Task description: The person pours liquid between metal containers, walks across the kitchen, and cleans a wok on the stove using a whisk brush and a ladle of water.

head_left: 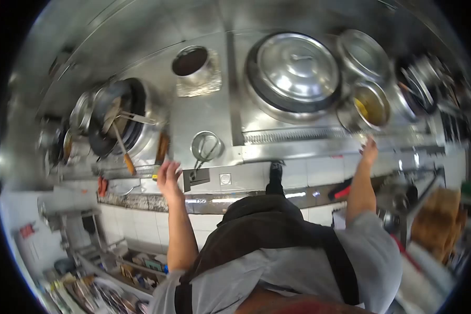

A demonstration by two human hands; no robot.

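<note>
My left hand (169, 179) is raised at the front edge of the steel cooking counter, its fingers apart and holding nothing. Close to it are a brown wooden-looking piece (163, 148) and a small round metal container (206, 146) with a wire-like tool standing in it. My right hand (369, 150) reaches towards the counter's front edge on the other side, fingers loosely spread with nothing visible in them. Just beyond it stands a metal pot (350, 116) with something yellow inside. I cannot make out any contact between this hand and the pot.
A large domed lid (298, 65) covers a wok at the back. A pot of dark liquid (190, 62) stands on foil (213, 83). On the left, a wok (100, 137) holds a wooden-handled strainer (121, 145). Another metal lid (364, 55) lies at back right.
</note>
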